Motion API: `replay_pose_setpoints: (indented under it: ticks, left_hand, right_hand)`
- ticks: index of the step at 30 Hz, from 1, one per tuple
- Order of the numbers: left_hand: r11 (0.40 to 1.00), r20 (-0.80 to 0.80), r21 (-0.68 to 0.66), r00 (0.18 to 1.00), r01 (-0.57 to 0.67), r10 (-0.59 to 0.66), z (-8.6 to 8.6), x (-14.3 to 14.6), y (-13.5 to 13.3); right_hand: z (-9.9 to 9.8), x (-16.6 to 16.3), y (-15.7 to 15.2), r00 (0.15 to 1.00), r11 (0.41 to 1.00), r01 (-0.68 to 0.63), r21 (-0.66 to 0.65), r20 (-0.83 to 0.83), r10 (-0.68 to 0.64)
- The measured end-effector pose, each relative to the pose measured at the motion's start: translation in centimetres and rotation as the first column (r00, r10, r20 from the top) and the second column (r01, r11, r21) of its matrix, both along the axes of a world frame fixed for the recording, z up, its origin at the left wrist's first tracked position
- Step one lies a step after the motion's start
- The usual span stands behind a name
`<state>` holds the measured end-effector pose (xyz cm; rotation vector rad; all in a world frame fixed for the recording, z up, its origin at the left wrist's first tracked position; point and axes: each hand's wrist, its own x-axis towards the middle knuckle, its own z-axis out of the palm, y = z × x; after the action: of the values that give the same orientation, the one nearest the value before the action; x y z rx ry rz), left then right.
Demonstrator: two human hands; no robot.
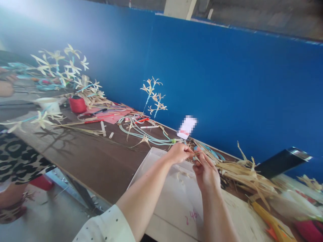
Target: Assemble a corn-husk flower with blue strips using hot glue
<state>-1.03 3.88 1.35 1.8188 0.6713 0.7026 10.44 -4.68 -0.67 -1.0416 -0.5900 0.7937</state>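
Above a pale board (174, 188), my left hand (178, 154) and my right hand (208, 171) meet fingertip to fingertip. Both are closed in a pinch on a thin straw-coloured strip (195, 154), mostly covered by the fingers. Just beyond the hands, light-blue cords (151, 138) lie in loops on the brown table (111, 168). A phone (186, 129) with a blurred screen leans near the blue wall. To the right of my right hand is a heap of dried husk strips (242, 171).
Husk flowers on blue stems (152, 92) stand by the blue wall (227, 84). At left are a red thread spool (77, 104), a white cup (49, 106) and another person's hand (7, 88). A black tumbler (282, 162) and a yellow glue gun (272, 223) lie at right.
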Motion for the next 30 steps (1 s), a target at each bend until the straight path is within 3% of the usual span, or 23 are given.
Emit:
replay_pose_setpoints:
  ticks: [3, 10, 20, 30]
  left_hand:
    - [1.000, -0.018, -0.002, 1.000, 0.021, -0.021, -0.14, 0.01, 0.01]
    - [0.998, -0.060, -0.008, 0.996, 0.069, -0.069, 0.01, 0.15, -0.24]
    - [0.984, -0.115, 0.171, 0.993, 0.042, -0.022, 0.12, 0.17, -0.59]
    - [0.990, -0.113, 0.077, 0.988, 0.117, -0.108, -0.02, 0.10, -0.39]
  right_hand:
    - [0.09, -0.10, 0.06, 1.000, 1.000, -0.005, -0.010, 0.028, 0.006]
    - [-0.02, -0.23, 0.20, 0.993, 0.993, 0.116, -0.022, 0.010, -0.116]
    - [0.14, -0.33, 0.13, 0.985, 0.984, 0.167, -0.069, 0.057, -0.163]
    - [0.26, -0.20, 0.17, 0.990, 0.988, 0.136, -0.067, -0.015, -0.137]
